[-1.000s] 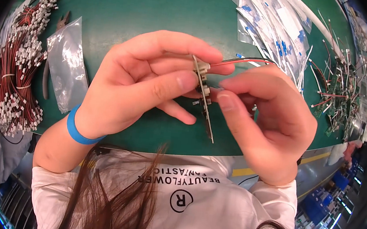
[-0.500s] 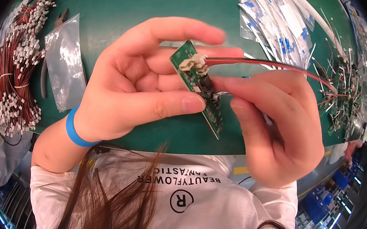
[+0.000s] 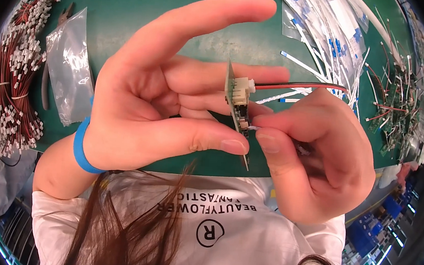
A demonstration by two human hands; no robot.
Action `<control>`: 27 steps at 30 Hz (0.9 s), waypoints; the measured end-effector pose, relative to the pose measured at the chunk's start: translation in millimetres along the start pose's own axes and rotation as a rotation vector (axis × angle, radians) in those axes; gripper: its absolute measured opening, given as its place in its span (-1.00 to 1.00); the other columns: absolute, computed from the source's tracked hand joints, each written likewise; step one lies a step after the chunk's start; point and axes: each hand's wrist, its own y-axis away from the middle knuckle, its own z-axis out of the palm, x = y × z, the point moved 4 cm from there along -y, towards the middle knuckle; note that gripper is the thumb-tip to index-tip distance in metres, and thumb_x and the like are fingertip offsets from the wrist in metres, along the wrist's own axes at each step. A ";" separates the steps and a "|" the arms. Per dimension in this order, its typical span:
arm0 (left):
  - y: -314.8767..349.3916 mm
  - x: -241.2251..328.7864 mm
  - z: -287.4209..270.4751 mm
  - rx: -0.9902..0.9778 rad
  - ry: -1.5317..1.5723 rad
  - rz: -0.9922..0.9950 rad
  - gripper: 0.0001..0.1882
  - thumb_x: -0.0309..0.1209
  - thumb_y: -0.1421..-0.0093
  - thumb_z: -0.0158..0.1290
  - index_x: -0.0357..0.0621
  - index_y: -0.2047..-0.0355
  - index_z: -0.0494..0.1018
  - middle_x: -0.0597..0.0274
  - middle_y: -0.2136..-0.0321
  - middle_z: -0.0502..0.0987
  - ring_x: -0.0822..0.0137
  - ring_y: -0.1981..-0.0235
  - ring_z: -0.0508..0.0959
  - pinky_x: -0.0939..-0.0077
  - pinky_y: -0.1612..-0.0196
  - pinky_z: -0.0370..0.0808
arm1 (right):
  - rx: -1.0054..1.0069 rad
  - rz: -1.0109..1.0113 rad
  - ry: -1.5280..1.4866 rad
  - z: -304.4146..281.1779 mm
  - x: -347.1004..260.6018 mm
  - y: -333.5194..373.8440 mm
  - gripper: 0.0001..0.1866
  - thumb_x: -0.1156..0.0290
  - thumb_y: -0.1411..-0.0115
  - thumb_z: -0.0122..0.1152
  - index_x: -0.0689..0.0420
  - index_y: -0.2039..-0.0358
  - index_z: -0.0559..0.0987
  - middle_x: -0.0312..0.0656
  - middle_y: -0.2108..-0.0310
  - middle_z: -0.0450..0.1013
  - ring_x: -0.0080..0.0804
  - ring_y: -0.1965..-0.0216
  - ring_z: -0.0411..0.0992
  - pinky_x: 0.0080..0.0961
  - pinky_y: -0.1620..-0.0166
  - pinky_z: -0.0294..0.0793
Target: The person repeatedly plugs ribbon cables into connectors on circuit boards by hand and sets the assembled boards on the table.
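A green circuit board (image 3: pixel 230 83) stands almost edge-on to me in my left hand (image 3: pixel 144 95), which grips it between thumb and fingers while the index finger sticks out above. Off-white connectors (image 3: pixel 240 90) sit on its right face. From the upper one a red and black wire pair (image 3: pixel 303 86) runs right, passing above my right hand (image 3: pixel 324 156). That hand's thumb and forefinger pinch the end of a thin whitish cable (image 3: pixel 253 128) close to a small socket low on the board. Most of this cable is hidden, and whether its tip is inside the socket I cannot tell.
Bundled red-black wires with white plugs (image 3: pixel 10 82) lie at the left, beside a clear plastic bag (image 3: pixel 69 75) and pliers (image 3: pixel 66 13). White flat cables with blue ends (image 3: pixel 328 41) spread at the back right. Several wired boards (image 3: pixel 399 94) are piled at the far right.
The board has turned more edge-on and upright. My left index finger has lifted away from it. My right fingertips have come against the cable end near the board.
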 end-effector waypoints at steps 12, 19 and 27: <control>-0.3 -3.8 0.1 -0.036 -0.049 0.056 -0.03 -0.66 0.30 0.15 -0.44 -0.05 -0.26 -0.22 0.38 0.42 0.02 0.19 0.39 0.31 0.09 0.30 | -0.008 0.006 0.063 -0.9 -1.0 -0.8 -0.91 0.69 0.20 0.13 0.29 0.63 0.41 -0.24 0.72 0.24 -0.60 0.70 0.14 -0.75 0.64 0.05; -0.8 -8.8 -0.1 -0.080 -0.109 0.120 -0.10 -0.65 0.23 0.11 -0.45 -0.04 -0.25 -0.21 0.35 0.41 0.03 0.16 0.37 0.30 0.05 0.26 | -0.038 -0.022 0.056 -3.8 -0.1 -0.2 -0.88 0.73 0.26 0.09 0.27 0.65 0.40 -0.27 0.72 0.24 -0.60 0.73 0.13 -0.72 0.67 0.00; 0.3 -9.1 0.7 -0.178 -0.188 0.095 -0.13 -0.64 0.18 0.08 -0.46 -0.05 -0.26 -0.24 0.20 0.32 0.12 0.16 0.39 0.42 0.09 0.29 | -0.049 -0.024 0.050 -2.1 0.0 -0.7 -0.88 0.73 0.27 0.09 0.27 0.65 0.40 -0.26 0.72 0.25 -0.59 0.72 0.14 -0.71 0.66 0.03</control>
